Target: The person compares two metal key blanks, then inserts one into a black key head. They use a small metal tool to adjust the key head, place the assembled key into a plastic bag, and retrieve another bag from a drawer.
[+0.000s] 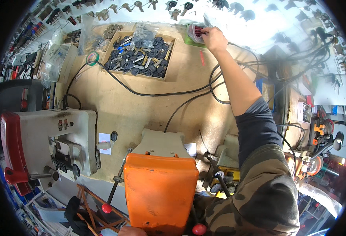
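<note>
Tub [194, 37]: toward 12 o'clock, slightly past, at the far edge of the surface [186, 70]. Clear upper wall, green below, slim red pieces [199, 30] inside. Right hand [215, 39] at its mouth, forearm stretched up from 4 o'clock. Fingers bunched close over the pieces; cannot tell whether they are clamped on one. Left hand [131, 231] just shows between 6 and 7, beside the orange machine [161, 188]; its fingers are out of sight, state unknown.

Risks, as judged. Tub looks light and the reach is long: a sideways pull on the rim could tip it and spill the pieces. Slim pieces lie close together; a loose pinch might bring up several, or drop one. Red strip [202, 58] on the surface just below the tub, toward 6: a fallen piece could be confused with it.

Black cord [149, 94] runs across mid-surface from 9 to 1, looping near the forearm. A low return could snag it. Key tray [172, 49] at 11, heaped; a swing that way might scatter keys. Sleeve [255, 126] could catch the machine's levers near 5.
</note>
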The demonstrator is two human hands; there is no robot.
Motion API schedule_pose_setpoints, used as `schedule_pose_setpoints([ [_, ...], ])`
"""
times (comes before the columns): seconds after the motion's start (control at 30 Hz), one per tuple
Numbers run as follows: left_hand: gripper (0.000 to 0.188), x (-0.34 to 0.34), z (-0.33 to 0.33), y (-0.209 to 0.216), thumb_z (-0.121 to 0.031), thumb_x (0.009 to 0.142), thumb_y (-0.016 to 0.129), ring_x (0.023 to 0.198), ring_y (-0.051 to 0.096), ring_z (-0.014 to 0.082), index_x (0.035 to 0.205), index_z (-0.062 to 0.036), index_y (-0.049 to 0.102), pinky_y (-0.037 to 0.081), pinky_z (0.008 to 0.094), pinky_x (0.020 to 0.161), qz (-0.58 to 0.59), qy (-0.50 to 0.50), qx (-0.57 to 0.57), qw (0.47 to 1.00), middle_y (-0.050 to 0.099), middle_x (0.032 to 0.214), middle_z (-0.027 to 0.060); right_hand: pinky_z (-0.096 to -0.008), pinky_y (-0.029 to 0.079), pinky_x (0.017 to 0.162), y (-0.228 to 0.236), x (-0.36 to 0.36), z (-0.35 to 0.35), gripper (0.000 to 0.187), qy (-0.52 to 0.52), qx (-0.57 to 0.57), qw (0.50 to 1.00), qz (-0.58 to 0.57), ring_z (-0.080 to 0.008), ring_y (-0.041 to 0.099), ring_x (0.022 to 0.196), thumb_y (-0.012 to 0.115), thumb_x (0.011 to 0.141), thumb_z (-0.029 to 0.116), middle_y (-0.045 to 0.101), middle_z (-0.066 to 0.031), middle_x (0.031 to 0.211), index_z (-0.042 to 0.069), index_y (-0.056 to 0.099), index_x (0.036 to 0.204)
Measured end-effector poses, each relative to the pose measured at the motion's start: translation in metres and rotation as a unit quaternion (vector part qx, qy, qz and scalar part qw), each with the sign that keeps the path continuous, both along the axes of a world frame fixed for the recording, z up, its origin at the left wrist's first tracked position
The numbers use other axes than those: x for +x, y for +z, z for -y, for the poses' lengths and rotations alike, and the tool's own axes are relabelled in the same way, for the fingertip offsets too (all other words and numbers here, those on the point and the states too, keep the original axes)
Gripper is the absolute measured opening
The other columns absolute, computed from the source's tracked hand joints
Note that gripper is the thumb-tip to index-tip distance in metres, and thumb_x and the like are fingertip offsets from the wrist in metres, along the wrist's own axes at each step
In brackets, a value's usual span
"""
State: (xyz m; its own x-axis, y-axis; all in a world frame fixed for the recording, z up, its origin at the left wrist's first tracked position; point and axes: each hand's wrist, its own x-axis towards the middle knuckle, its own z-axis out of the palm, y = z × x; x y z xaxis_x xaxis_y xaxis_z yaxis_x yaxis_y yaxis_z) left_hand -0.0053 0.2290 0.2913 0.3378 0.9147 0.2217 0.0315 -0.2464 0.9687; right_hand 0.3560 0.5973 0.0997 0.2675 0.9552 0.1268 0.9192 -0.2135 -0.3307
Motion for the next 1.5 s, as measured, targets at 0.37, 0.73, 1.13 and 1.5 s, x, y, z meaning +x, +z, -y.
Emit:
schedule_pose_setpoints([
  [0.37, 0.02, -0.006, -0.001, -0.006, -0.014, 0.077, 0.057, 0.048, 0.054, 0.0264, 0.077, 0.0068, 0.055, 0.043, 0.0323, 0.044, -0.006, -0.023, 0.065, 0.998, 0.054, 0.057, 0.0155, -0.0369, 0.041, 0.077, -0.047, -0.031, 0.064, 0.036, 0.1, 0.089, 0.986, 0.1, -0.0229, 0.048, 0.093, 0.049, 0.074, 0.005, 0.05, -0.0066, 0.097, 0.009, 0.055, 0.109],
  [0.73, 0.028, -0.019, 0.003, -0.012, -0.018, 0.079, 0.056, 0.051, 0.055, 0.0269, 0.082, 0.0105, 0.056, 0.046, 0.0348, 0.046, 0.003, -0.068, 0.074, 0.995, 0.055, 0.062, 0.0174, -0.037, 0.041, 0.078, -0.023, 0.01, 0.035, 0.019, -0.052, 0.255, 0.964, 0.055, -0.024, 0.046, 0.096, 0.055, 0.071, 0.012, 0.049, -0.0066, 0.104, 0.014, 0.066, 0.087],
  [1.13, 0.021, -0.008, 0.008, -0.024, -0.011, 0.075, 0.057, 0.05, 0.053, 0.0258, 0.081, 0.0097, 0.055, 0.044, 0.0329, 0.043, 0.052, -0.002, 0.146, 0.988, 0.055, 0.063, 0.0183, -0.0224, 0.044, 0.056, 0.003, 0.068, 0.024, 0.02, -0.098, 0.225, 0.745, -0.621, -0.0084, 0.047, 0.068, 0.047, 0.08, 0.004, 0.054, -0.0006, 0.076, 0.002, 0.062, 0.094],
  [1.5, 0.032, -0.005, 0.015, -0.021, -0.022, 0.079, 0.057, 0.047, 0.052, 0.0268, 0.08, 0.0103, 0.058, 0.043, 0.0342, 0.042, 0.048, 0.054, 0.091, 0.993, 0.054, 0.058, 0.0188, -0.0246, 0.041, 0.062, -0.012, 0.058, 0.022, 0.022, -0.107, 0.296, 0.804, -0.505, -0.0111, 0.05, 0.072, 0.061, 0.074, 0.006, 0.057, -0.0022, 0.083, 0.004, 0.055, 0.095],
])
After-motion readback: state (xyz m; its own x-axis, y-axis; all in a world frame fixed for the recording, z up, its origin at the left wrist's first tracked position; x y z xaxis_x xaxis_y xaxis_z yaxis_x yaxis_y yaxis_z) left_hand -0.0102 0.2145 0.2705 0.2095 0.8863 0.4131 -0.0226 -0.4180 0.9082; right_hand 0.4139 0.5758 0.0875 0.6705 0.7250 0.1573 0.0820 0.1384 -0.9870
